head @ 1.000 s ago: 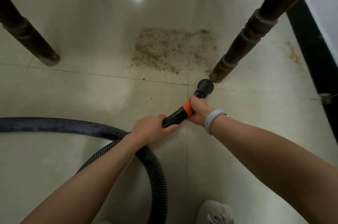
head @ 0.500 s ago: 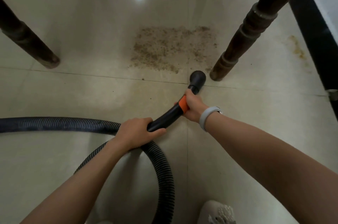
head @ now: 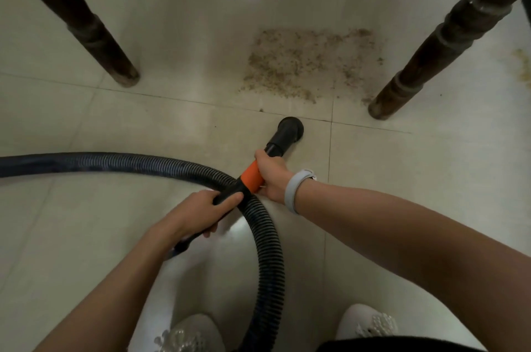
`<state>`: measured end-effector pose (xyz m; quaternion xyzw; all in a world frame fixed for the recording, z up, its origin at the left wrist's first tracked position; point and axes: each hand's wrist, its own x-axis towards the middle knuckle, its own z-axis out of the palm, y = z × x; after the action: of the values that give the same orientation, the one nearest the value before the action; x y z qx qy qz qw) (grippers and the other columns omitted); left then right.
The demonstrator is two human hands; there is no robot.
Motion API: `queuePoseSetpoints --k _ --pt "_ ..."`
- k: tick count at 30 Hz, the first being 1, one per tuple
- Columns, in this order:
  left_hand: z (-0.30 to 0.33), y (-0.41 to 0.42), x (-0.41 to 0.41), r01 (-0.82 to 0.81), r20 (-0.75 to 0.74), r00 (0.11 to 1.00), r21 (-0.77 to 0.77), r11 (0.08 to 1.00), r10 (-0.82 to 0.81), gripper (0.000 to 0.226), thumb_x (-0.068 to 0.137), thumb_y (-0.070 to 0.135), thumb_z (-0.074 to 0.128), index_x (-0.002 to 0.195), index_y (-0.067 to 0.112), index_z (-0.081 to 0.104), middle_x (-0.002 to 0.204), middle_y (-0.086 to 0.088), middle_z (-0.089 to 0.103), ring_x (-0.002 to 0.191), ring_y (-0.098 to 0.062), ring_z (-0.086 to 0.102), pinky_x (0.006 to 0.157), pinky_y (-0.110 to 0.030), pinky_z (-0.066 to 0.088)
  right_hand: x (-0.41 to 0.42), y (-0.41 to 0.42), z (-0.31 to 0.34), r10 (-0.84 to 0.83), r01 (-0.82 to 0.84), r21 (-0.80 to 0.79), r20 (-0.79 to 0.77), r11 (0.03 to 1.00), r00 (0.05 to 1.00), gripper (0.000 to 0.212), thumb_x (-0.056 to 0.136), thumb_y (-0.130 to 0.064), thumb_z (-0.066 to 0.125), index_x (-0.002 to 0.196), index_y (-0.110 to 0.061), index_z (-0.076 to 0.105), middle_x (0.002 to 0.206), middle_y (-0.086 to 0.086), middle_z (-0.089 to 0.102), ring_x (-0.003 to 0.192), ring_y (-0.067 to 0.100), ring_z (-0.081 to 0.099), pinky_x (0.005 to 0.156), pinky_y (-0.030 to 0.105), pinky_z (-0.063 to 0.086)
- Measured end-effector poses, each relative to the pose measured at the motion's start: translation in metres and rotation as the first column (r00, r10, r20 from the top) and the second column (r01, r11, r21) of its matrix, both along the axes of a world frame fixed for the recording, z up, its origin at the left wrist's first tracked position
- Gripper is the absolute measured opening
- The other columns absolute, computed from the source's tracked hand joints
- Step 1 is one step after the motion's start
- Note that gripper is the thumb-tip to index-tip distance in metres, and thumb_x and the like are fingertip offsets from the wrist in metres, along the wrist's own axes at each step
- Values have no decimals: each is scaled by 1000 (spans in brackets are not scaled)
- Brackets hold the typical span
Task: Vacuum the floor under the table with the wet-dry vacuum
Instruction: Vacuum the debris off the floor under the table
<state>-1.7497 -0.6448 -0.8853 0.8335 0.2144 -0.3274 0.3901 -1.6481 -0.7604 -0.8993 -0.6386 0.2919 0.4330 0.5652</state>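
Fingers of the right hand curl around the orange collar of the vacuum wand; the left hand grips the black tube behind it. The nozzle sits on the floor near the debris patch, between 2 table legs. No writing is readable.

Open tiled floor between left table leg and right table leg, toward the debris patch.

Nozzle — back from debris patch, leftward

Both arms reach forward; left hand and right hand seemingly clenched.
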Motion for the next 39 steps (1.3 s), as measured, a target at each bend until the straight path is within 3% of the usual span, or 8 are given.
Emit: queuePoseSetpoints --k 5,10,14,19,24,28,32,39 --pt "3 14 -11 -53 20 998 -45 998 54 53 82 64 48 75 13 58 48 -1 61 47 -16 59 56 -24 48 -5 18 6 9 -8 -24 41 1000 999 22 99 -30 39 104 -9 36 85 6 46 100 29 52 95 44 48" --pt "9 41 -25 -95 -167 984 -227 969 57 96 36 96 48 72 8 59 54 -7 63 49 -17 60 61 -28 51 -33 43 4 64 -62 46 -40 997 997 21 98 -30 40 106 -11 36 103 11 50 102 29 52 86 42 50" --pt "6 51 -30 -117 -256 964 -196 974 65 64 68 72 48 70 9 58 53 -5 61 52 -19 59 67 -32 53 -43 57 4 92 -89 34 -72 995 993 20 98 -30 39 108 -12 35 108 12 47 102 29 50 78 38 47" --pt "-4 45 -26 -121 -226 971 -166 979 81 63 74 71 49 70 9 60 55 -6 62 51 -19 59 64 -29 51 -38 52 3 58 -59 -12 -53 998 997 22 98 -30 37 107 -10 36 102 11 50 105 31 53 86 43 51" --pt "-1 36 -16 -89 -203 978 -222 971 43 82 45 86 52 69 8 58 53 -7 62 48 -19 58 57 -27 49 -34 40 4 -6 4 -50 -31 999 999 25 98 -30 40 108 -8 39 109 14 50 108 33 53 88 45 51" --pt "0 37 -13 -24 -250 967 -285 958 -50 97 21 93 57 64 7 58 50 -8 59 47 -21 57 53 -25 50 -43 23 3 -77 73 -77 -40 994 996 23 99 -29 39 102 -7 39 88 10 49 93 29 52 87 43 51" --pt "1 26 -11 80 -244 957 -304 949 -159 68 61 77 59 62 9 57 48 -5 58 44 -19 55 55 -27 50 -55 -1 -1 -110 102 -92 -86 991 990 25 101 -33 35 105 -8 37 84 8 47 91 29 53 90 47 51" --pt "2 18 -2 123 -199 966 -213 969 -166 61 72 71 52 60 11 59 52 -5 60 46 -16 57 56 -22 49 -50 -9 -1 -114 106 -127 -61 986 992 26 102 -34 32 104 -9 37 86 7 47 92 27 51 86 45 53"
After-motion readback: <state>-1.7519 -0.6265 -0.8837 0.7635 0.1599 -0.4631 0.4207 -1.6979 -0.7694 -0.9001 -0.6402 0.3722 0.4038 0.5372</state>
